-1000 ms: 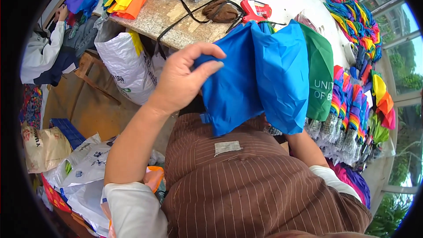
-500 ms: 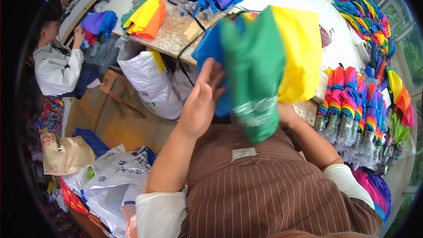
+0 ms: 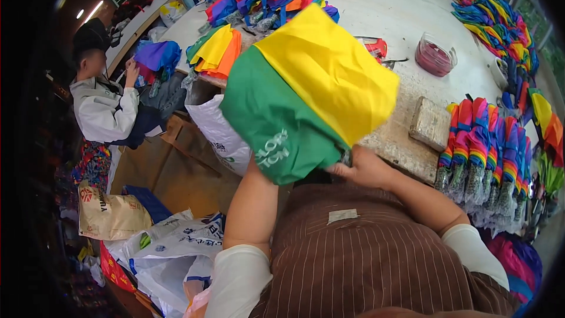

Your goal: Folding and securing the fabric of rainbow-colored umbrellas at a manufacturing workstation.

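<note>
A folding umbrella (image 3: 323,73) with loose, unfurled panels is held up in front of my chest. Yellow fabric faces me at the upper right, and green fabric with pale print hangs at the lower left. My right hand (image 3: 368,168) is closed around the umbrella's lower end by the table edge, its thumb pointing left; a bit of clear plastic shows beside it. My left forearm (image 3: 253,206) rises behind the green panel, which hides that hand and its fingers.
Bundled rainbow umbrellas (image 3: 474,141) hang along the table's right side, beside a worn block (image 3: 429,123). A clear tub (image 3: 435,56) and red-handled tool (image 3: 376,47) lie on the white table (image 3: 359,0). Plastic bags (image 3: 176,253) fill the lower left. Another person (image 3: 106,100) handles purple fabric.
The umbrella has turned and swung up to the left, so yellow now faces me broadly. My left hand, visible beside it before, has gone behind the green fabric. The view has shifted slightly.
</note>
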